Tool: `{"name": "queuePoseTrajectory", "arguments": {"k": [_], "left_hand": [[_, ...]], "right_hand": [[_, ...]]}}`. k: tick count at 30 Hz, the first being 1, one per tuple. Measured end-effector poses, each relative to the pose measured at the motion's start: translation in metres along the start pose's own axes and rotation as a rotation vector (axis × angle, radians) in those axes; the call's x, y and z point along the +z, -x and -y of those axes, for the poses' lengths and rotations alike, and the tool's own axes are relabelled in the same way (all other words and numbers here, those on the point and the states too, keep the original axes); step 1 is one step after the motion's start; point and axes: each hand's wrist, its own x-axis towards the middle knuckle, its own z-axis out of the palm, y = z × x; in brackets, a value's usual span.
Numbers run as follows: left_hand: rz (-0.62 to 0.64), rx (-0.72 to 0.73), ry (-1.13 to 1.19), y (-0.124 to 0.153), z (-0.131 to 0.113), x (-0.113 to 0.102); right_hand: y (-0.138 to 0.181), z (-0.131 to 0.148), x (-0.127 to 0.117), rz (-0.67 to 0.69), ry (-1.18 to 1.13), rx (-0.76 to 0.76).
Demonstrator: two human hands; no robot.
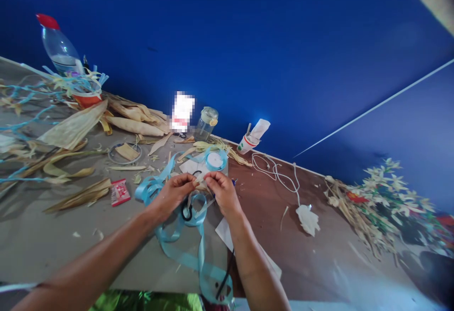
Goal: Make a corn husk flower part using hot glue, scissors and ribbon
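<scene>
Head view: left hand and right hand meet over the middle of the table. Both hands are closed in a pinch on one small pale husk piece, fingertips of each hand on it, thumbs uppermost. The husk piece is held just above the table surface, between the two hands and just near of the ribbon spool. Light blue ribbon lies in loose loops under and near of both hands, running toward the near table edge. A black ring-shaped object lies among the loops below the left hand; I cannot tell what it is. A white paper sheet lies under the right wrist. Left of the left hand lies a small red packet, apart from the ribbon. Far left: long dried corn husks in a loose heap, a wire ring beside them, and a clear bottle with a red cap standing at the far edge. Far centre, against the blue wall: a glass jar and a paper cup. A white cord trails right of the spool to a white husk flower. Far right: a bundle of dried flowers lying on the table.
</scene>
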Motion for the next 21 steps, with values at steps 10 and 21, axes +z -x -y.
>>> {"name": "queuePoseTrajectory", "arguments": {"k": [10, 21], "left_hand": [[0.012, -0.01, 0.094, -0.003, 0.008, -0.003], [0.02, 0.103, -0.129, -0.003, 0.006, -0.002]], "right_hand": [[0.007, 0.007, 0.005, -0.139, 0.145, -0.254], [0.008, 0.017, 0.009, 0.013, 0.375, -0.399]]}}
